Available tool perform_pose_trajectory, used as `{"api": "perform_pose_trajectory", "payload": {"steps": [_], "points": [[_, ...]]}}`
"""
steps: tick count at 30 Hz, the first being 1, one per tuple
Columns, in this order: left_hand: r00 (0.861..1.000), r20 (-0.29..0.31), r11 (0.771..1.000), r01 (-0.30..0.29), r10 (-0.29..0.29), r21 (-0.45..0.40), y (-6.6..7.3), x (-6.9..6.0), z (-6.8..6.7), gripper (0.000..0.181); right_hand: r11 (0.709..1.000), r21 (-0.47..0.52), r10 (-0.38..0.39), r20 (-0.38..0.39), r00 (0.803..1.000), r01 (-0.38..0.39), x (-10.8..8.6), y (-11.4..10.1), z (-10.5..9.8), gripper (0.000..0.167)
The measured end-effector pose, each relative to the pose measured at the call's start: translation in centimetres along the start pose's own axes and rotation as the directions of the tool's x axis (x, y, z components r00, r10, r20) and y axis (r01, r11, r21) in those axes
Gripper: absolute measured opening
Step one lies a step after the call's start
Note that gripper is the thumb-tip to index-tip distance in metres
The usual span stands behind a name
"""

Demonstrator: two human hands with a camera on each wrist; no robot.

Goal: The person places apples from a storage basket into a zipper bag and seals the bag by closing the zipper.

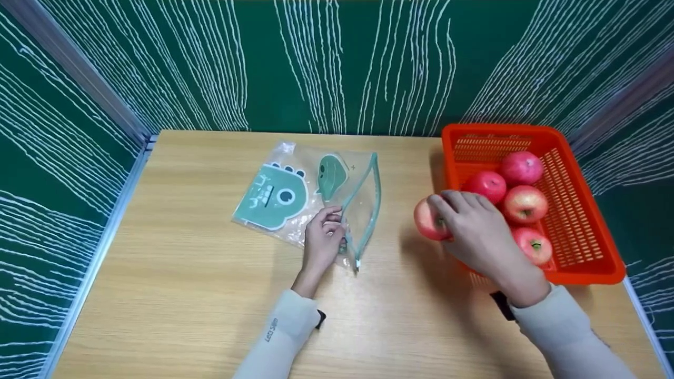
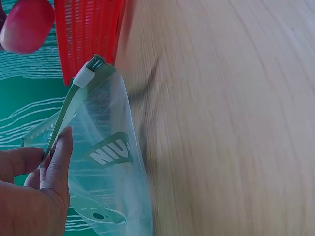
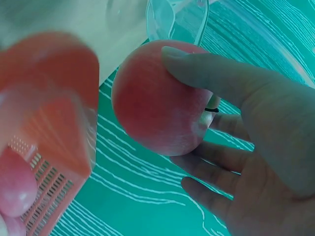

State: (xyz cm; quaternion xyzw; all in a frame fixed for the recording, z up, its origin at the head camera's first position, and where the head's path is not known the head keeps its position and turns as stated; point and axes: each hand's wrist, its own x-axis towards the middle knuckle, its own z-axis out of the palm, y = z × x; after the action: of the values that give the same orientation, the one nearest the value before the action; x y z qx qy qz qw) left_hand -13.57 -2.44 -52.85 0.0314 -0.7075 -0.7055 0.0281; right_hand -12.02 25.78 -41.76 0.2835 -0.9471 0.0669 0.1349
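Apple [image 1: 430, 218]: one, red, held above the table, between the basket and the bag, nearer the basket. Right hand [image 1: 482, 237]: thumb and fingers curled about this apple; stem visible in the right wrist view. Clear plastic bag [image 1: 295, 195]: lying on the table to the left of the apple, printed with green cartoon figures; its green zip edges [image 1: 376, 184] stand apart, mouth facing the basket. Left hand [image 1: 322, 239]: pinches one zip edge between thumb and fingers; a white slider [image 2: 84, 77] sits at the near end. Orange-red basket [image 1: 584, 189]: on the table at right, slotted walls, containing four further apples [image 1: 525, 204] grouped together. Table [image 1: 174, 273]: light wood grain. Surrounding walls [image 1: 258, 68]: dark green with pale wavy lines. Both sleeves [image 1: 284, 326]: light-coloured, lettering on the left.
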Motion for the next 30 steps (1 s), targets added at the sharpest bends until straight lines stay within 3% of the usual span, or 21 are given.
{"api": "perform_pose_trajectory", "payload": {"steps": [12, 30], "points": [[1.0, 0.015, 1.0, -0.004, 0.004, -0.013, -0.1, -0.1, 0.1, 0.036, 0.999, 0.039, 0.011, 0.084, 0.996, -0.014, 0.5, -1.4, 1.9, 0.09], [1.0, 0.015, 1.0, 0.023, -0.023, -0.015, -0.1, -0.1, 0.3, 0.036, 0.994, 0.103, 0.035, 0.106, 0.994, -0.046, 1.9, -3.7, 4.4, 0.091]]}}
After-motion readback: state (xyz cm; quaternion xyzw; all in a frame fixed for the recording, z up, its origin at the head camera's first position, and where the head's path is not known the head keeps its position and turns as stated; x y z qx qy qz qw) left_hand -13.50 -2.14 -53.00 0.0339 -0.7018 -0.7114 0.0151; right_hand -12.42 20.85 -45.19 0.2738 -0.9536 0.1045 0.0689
